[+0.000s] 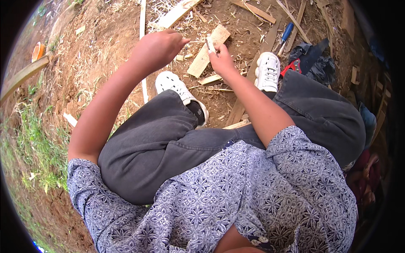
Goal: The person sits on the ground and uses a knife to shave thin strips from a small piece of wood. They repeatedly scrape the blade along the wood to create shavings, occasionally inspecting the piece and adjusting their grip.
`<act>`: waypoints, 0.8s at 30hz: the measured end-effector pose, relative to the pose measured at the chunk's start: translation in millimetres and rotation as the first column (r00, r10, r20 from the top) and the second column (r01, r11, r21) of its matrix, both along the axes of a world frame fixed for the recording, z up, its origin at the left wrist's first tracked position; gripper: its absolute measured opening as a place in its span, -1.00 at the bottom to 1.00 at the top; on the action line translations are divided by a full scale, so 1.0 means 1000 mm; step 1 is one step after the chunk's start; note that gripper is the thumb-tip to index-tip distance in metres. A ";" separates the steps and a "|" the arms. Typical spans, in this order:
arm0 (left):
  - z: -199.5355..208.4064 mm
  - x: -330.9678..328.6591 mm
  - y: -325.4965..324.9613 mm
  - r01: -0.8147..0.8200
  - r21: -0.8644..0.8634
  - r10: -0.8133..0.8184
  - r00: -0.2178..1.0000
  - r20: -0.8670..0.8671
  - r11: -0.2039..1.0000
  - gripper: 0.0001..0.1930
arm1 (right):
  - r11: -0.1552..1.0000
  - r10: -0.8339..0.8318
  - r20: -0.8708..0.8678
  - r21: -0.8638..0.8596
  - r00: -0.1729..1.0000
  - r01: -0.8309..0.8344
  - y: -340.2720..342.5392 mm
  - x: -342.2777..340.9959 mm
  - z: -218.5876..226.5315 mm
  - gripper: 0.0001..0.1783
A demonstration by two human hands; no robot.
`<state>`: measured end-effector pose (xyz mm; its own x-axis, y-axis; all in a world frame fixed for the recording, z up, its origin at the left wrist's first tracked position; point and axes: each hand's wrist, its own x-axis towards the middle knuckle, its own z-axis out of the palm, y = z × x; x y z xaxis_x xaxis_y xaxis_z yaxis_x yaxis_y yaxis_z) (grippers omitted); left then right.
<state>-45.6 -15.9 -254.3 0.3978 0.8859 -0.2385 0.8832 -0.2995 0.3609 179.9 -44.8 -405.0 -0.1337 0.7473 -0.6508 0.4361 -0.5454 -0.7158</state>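
Observation:
My left hand point(162, 45) is closed, its fingers curled and turned away from me. From its fingertips a thin wooden stick point(196, 41) reaches toward my right hand point(222, 61). That hand is closed on a small, pale, narrow piece with a darker edge point(210, 44), whose kind is too small to make out. The stick's far end meets or passes by this pale piece; I cannot tell which. Beneath both hands a short flat wooden board point(201, 63) lies slanted on the ground, between my white clogs point(174, 85).
Wood shavings and offcuts litter the brown soil. A blue-handled tool point(287, 32) lies at the far right, near a red-handled tool point(292, 66) and dark plastic sheeting point(322, 67). A long pale strip point(142, 25) runs left of the board. Grass point(40, 143) grows at left.

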 end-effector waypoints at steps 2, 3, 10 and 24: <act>-0.005 -0.004 0.003 0.016 -0.003 -0.016 1.000 -0.015 1.000 -0.53 | 0.997 -0.046 -0.014 0.059 0.999 0.047 -0.003 -0.016 0.005 -0.65; -0.008 -0.009 0.000 0.008 -0.009 -0.009 1.000 -0.028 1.000 -0.53 | 0.999 -0.008 -0.089 0.044 0.996 0.012 -0.002 -0.026 0.022 -0.65; -0.013 -0.018 0.000 -0.068 -0.062 0.068 0.998 -0.005 0.996 -0.51 | 0.997 0.074 0.086 -0.032 0.994 -0.072 0.006 -0.013 0.044 -0.68; 0.005 -0.005 0.002 -0.136 -0.281 0.114 0.989 -0.093 0.950 -0.52 | 0.994 0.112 -0.057 0.001 0.992 -0.112 0.005 -0.028 0.046 -0.61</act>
<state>-50.5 -14.3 -249.2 0.2599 0.8174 -0.5141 0.9346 -0.0790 0.3469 152.2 -39.9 -359.3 -0.2528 0.7242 -0.6416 0.4532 -0.4972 -0.7398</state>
